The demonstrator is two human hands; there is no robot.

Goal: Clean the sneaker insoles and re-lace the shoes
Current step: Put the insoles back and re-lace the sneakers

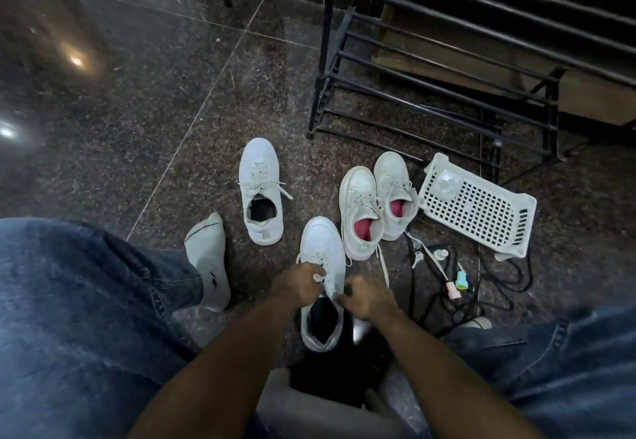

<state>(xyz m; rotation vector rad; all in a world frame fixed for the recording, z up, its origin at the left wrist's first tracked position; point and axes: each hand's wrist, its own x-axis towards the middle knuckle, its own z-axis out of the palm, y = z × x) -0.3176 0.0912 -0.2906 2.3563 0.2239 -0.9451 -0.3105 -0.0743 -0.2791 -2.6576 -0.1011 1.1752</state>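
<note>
My one camera sits on my head and looks forward and steeply down past my knees to the floor point(144, 101). It is wide-angle, so straight lines bend near the frame's edges. My forearms enter from the bottom and reach to mid-frame, where my left hand point(298, 283) and right hand point(365, 297) are the nearest things in sharp view. The shoe rack point(430, 70) at the upper right is the farthest. There is no second view to share anything with.

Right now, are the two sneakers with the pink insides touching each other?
Touching. In the head view the left pink-lined sneaker and the right pink-lined sneaker lie side by side, their sides pressed together with no floor showing between them.
</note>
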